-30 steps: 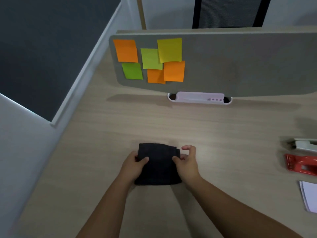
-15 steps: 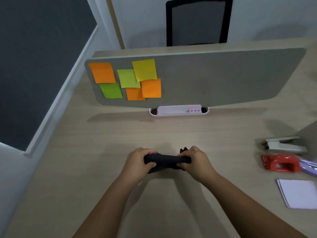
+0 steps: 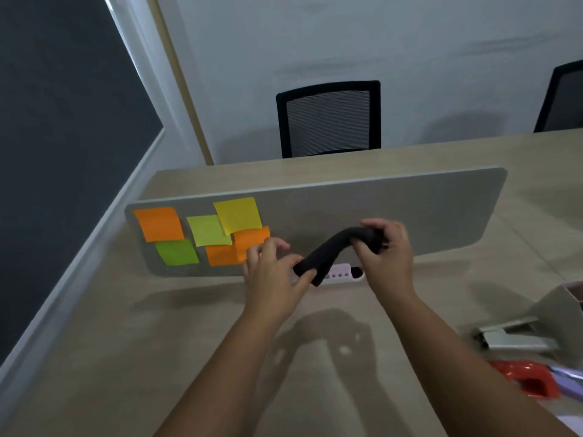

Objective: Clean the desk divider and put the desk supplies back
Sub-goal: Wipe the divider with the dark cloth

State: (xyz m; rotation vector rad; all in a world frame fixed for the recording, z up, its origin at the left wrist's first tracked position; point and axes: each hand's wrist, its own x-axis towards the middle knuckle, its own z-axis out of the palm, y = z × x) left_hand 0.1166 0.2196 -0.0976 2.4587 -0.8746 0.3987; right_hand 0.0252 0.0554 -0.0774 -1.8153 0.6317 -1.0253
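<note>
Both hands, left hand [image 3: 271,279] and right hand [image 3: 386,250], pinch opposite ends of a rolled dark cloth [image 3: 331,250] before the divider [image 3: 394,209].

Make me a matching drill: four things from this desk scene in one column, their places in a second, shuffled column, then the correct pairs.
Things:
1. dark cloth
2. sticky notes
3. red hole punch
4. black chair

Places:
A. behind the far desk edge
B. on the divider's left part
C. low at the right of the desk
D. held between both hands

Pairs: 1-D, 2-B, 3-C, 4-A
</note>
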